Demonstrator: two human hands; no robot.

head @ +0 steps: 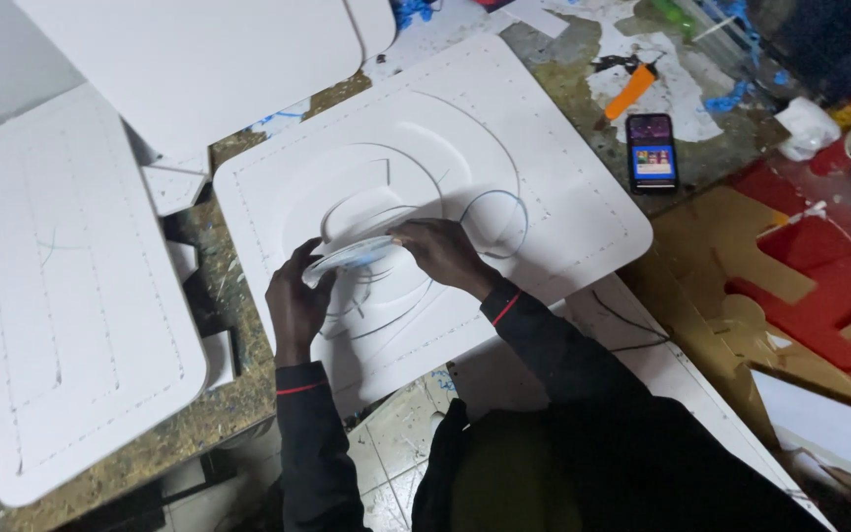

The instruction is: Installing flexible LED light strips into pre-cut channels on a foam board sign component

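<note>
head view is showing both hands gripping a thin round disc over the middle of a white square panel. left hand is curling its fingers around the disc's left edge; right hand is pinching its right edge. a phone is lying well apart, beside an orange cutter.

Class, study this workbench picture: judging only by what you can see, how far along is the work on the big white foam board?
Done, it seems: the white foam board already carries curved cuts, a dotted border and a penned circle. In hand: the left hand and right hand hold a thin curved white piece over the board's middle. Left: whether that piece gets seated or lifted out cannot be told; another dotted white panel lies alongside.
</note>
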